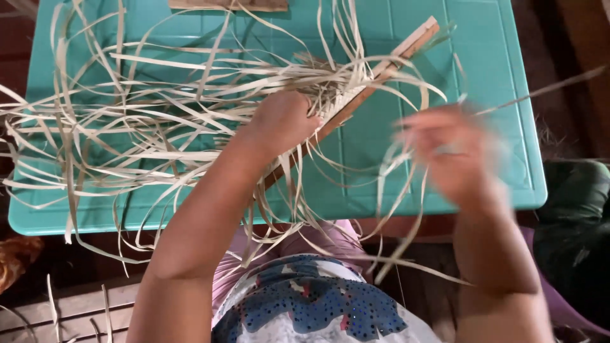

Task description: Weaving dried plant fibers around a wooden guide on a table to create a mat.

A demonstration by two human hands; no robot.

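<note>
Sitting at a teal plastic table (483, 57), looking straight down at a big mess of pale flat strips (146, 121) sprawling over the left half and spilling past the front edge. Left hand (283, 121) pressing down, fingers curled, on the woven bit of the strips right where they meet a long wooden slat (387, 60). Slat lying diagonally, running from near the middle of the table up toward the far right corner. Right hand (451, 155) hovering over the right side near the front edge, badly blurred, so honestly can't tell how the fingers are set; seeming to be pinching one thin strip (546, 86) stretching off past the right edge, but not sure. More loose strips dangling off the front edge between both arms, down over a patterned top (318, 305). Another flat brownish piece (229, 5) peeking in at the far edge.
</note>
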